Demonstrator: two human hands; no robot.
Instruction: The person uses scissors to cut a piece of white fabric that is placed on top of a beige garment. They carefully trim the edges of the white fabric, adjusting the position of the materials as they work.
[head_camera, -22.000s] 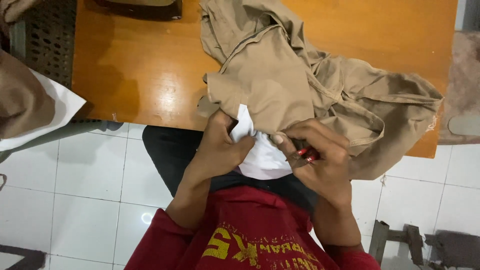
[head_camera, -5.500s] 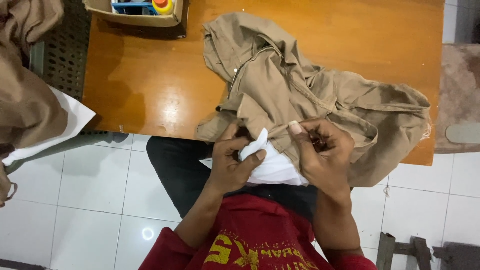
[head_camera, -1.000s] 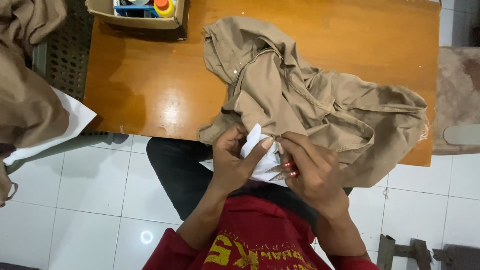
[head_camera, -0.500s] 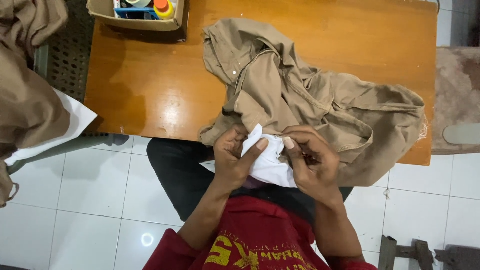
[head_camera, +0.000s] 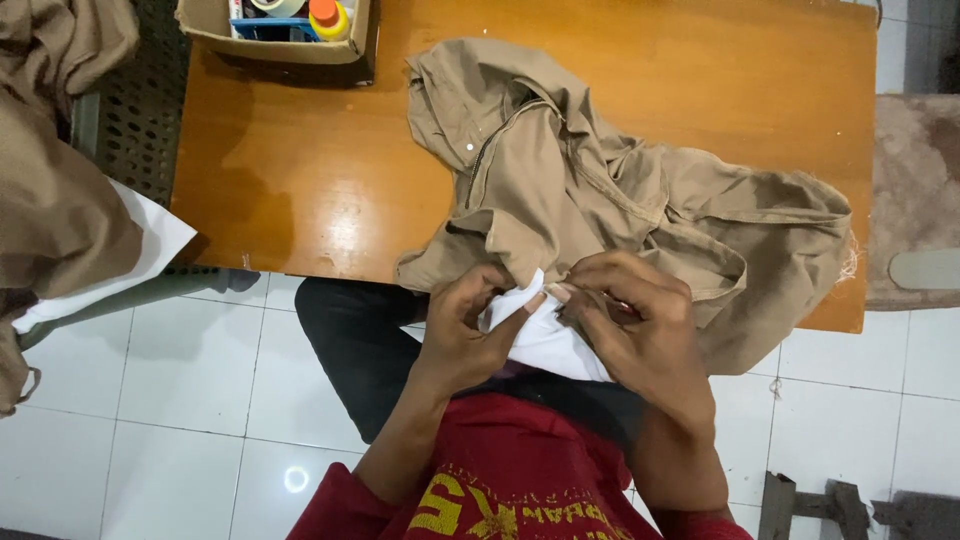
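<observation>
1. I see the left hand (head_camera: 470, 325) pinching the white lining (head_camera: 540, 335) at its top corner, thumb and fingers closed on the cloth.
2. The right hand (head_camera: 630, 320) curls shut over the lining's right edge, where it meets the khaki garment (head_camera: 600, 200). Whether it holds a small tool I can't tell; the fingers hide it.
3. The lining sits at the counter (head_camera: 300, 170) near edge, half over my lap; the garment is heaped on the counter behind it.
4. To do this well I'd keep the left pinch taut so the seam stays flat and visible.
5. I'd work right beside the pinch in small moves, and not tug the khaki.
6. Risk, as I judge it: the garment's weight drags the seam off the edge. Keep the bulk on the counter.
7. The box (head_camera: 275, 30) at the far corner is well apart, out of the way.
</observation>
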